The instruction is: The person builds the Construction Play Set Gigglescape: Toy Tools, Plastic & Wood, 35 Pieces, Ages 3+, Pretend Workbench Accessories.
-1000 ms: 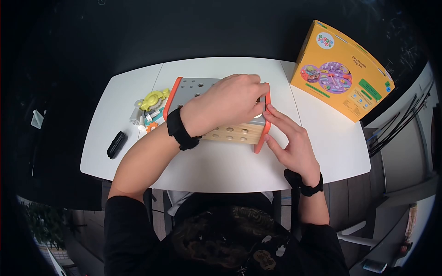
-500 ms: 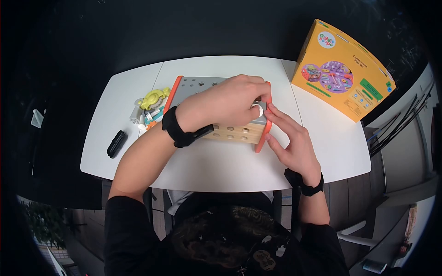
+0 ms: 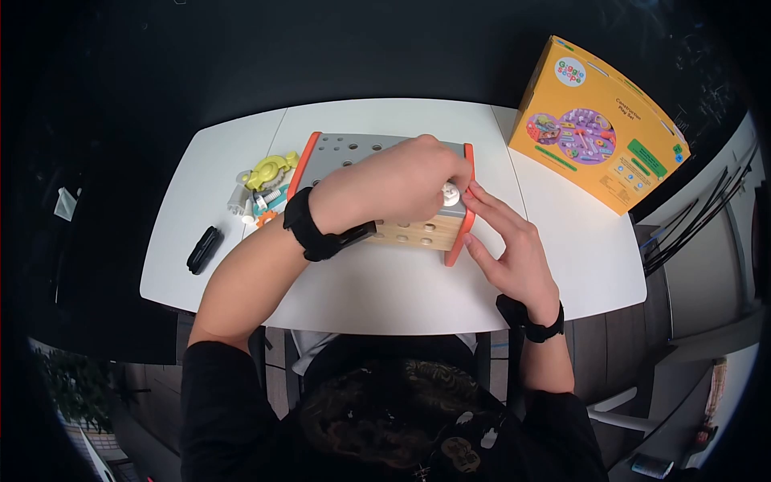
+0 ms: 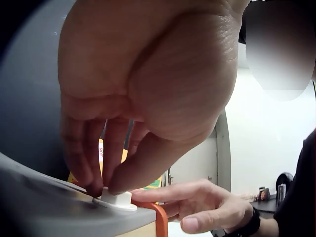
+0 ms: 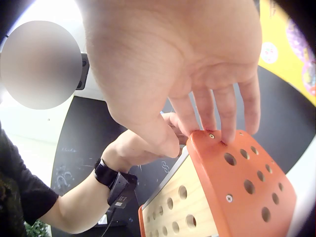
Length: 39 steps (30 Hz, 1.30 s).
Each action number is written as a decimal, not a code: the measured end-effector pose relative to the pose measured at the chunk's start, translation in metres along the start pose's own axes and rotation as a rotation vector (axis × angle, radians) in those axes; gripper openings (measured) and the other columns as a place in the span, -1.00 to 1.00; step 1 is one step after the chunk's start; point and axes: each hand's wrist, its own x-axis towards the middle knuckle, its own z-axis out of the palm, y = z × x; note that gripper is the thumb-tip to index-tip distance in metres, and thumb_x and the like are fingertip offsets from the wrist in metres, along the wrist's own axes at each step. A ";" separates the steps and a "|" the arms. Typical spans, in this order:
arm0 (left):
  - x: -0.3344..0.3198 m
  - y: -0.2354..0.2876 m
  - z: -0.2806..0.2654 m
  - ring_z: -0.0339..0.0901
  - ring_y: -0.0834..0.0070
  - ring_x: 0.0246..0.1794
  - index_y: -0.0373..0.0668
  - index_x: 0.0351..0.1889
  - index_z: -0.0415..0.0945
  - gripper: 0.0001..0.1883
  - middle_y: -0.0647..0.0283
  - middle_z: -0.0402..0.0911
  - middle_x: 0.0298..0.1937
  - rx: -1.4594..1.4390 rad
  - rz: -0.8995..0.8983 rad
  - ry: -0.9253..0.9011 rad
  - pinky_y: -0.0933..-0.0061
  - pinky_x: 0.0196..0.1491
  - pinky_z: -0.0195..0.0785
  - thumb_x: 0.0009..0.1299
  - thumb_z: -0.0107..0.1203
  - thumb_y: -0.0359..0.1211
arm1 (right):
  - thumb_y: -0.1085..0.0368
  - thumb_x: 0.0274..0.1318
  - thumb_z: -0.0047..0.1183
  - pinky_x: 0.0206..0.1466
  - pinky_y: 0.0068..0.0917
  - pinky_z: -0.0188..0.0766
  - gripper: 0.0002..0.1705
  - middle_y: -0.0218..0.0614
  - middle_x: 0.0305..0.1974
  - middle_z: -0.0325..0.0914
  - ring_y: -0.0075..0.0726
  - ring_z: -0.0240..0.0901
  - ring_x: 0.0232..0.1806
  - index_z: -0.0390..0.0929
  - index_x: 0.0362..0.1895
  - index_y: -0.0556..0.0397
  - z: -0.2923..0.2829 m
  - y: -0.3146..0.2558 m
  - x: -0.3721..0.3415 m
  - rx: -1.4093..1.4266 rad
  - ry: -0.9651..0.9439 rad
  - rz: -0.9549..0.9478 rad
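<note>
A toy workbench [image 3: 414, 232] stands on the table, with a grey holed top, pale wooden front and orange end panels. My left hand [image 3: 393, 181] reaches across the top to its right end. There the thumb and fingertips pinch the raised grip of a white round knob [image 4: 116, 200], whose flange lies close on the grey surface. My right hand [image 3: 514, 253] rests at the right orange panel [image 5: 237, 173]. Its fingers are fairly straight, fingertips at the panel's upper edge, thumb near the front corner.
On the white table [image 3: 361, 297], left of the workbench, lies a cluster of toy parts including a yellow-green piece [image 3: 269, 171] and an orange gear [image 3: 267, 218]. Nearer me is a black object [image 3: 206, 251]. A yellow play-set box [image 3: 598, 124] stands at the back right.
My left hand has turned and shifted slightly over the right end of the top, so more of the white knob shows. My right hand stays at the orange panel.
</note>
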 end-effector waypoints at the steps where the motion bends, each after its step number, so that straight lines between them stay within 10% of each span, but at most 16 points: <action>1: 0.000 0.005 -0.003 0.63 0.06 -0.18 -0.31 -0.25 0.69 -0.88 0.02 0.66 -0.28 -0.065 -0.107 -0.010 0.16 -0.01 0.51 0.29 0.21 -0.48 | 0.31 0.12 0.22 0.31 -0.20 0.46 -0.45 -0.04 0.32 0.47 0.12 0.49 0.26 0.56 0.24 0.05 0.000 0.000 0.000 0.002 0.003 -0.001; 14: 0.002 -0.002 0.014 0.62 0.01 -0.18 -0.39 -0.29 0.68 -0.84 -0.03 0.66 -0.27 0.192 -0.094 -0.092 0.15 0.00 0.51 0.32 0.24 -0.42 | 0.36 0.08 0.24 0.28 -0.24 0.48 -0.46 -0.13 0.29 0.51 0.06 0.53 0.23 0.59 0.22 0.02 -0.002 0.001 0.002 -0.025 0.010 -0.019; 25: -0.038 0.004 0.036 0.59 0.12 -0.09 -0.28 -0.17 0.66 -0.75 0.08 0.65 -0.22 0.197 -0.017 0.263 0.15 0.02 0.47 0.33 0.26 -0.28 | 0.12 -0.11 0.36 0.06 -0.30 0.42 -0.56 -0.49 0.02 0.62 -0.29 0.53 -0.04 0.67 -0.04 -0.18 -0.005 0.005 0.012 -0.460 0.054 -0.231; 39: -0.103 -0.018 0.033 0.51 0.22 0.21 -0.20 -0.02 0.66 -0.71 0.18 0.63 0.15 0.225 -0.081 0.376 0.19 0.27 0.31 0.34 0.26 -0.30 | -0.09 -0.26 0.36 0.31 -0.01 0.34 -0.44 -0.26 -0.13 0.46 0.00 0.45 0.11 0.58 -0.22 -0.01 0.007 -0.005 0.007 -0.362 0.048 -0.332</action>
